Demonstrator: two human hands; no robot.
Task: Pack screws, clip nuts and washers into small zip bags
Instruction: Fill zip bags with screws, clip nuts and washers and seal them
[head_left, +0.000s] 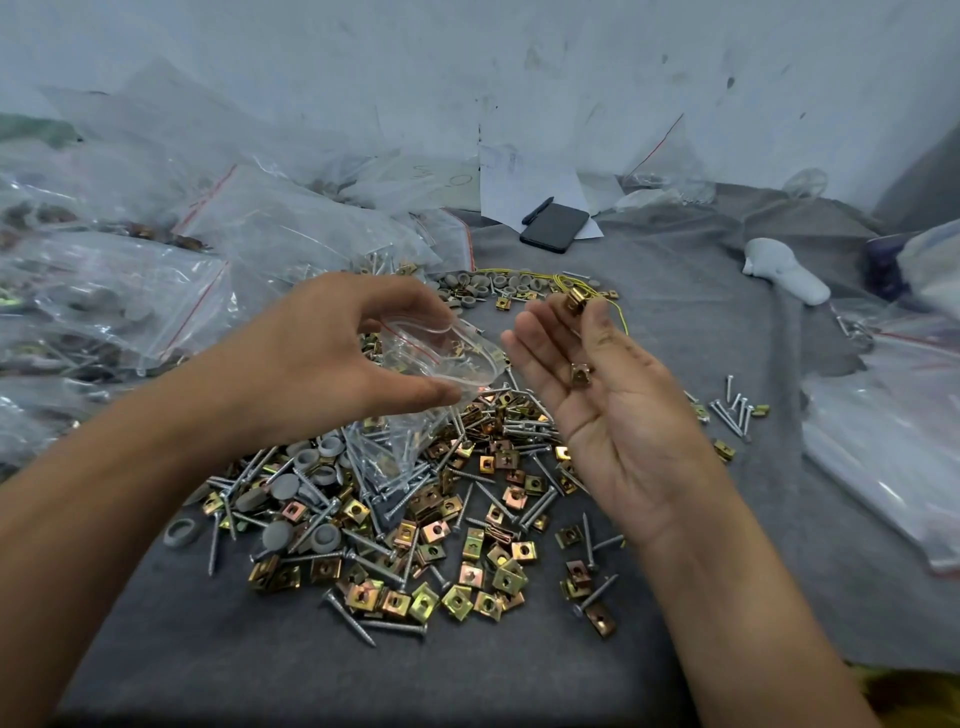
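- The grey cloth (675, 270) covers the counter under your arms.
- A heap of filled zip bags (130, 270) is banked along your left side, against the wall.
- The loose pile of clip nuts (470, 574), screws (348, 618) and grey washers (278, 535) lies on the cloth, below and between your hands.
- Your left hand (332, 358) grips the small zip bag (436, 358) at its rim, thumb and fingers spreading the mouth open toward your right; the bag hangs over the pile with screws inside.
- Your right hand (618, 410) is palm up just beside the bag mouth, thumb and fingertip pinching one clip nut (575, 301).
- A second clip nut (581, 375) rests on that palm.
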